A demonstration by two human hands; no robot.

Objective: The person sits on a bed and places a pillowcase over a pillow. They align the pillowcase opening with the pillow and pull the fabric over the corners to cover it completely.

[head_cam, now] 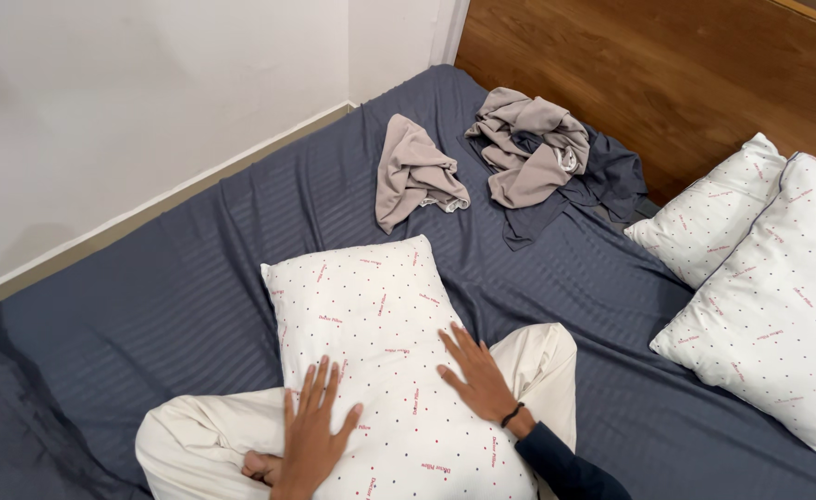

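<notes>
Head view: striped navy bedsheet [195, 296], wooden floor [667, 74]

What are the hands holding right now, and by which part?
Nothing is gripped. Both the left hand and right hand lie flat, fingers spread, on top of the white dotted pillow resting on the person's lap.

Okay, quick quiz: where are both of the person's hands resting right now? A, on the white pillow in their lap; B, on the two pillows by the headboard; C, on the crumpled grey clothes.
A: the left hand and right hand lie flat on the white pillow.
</notes>
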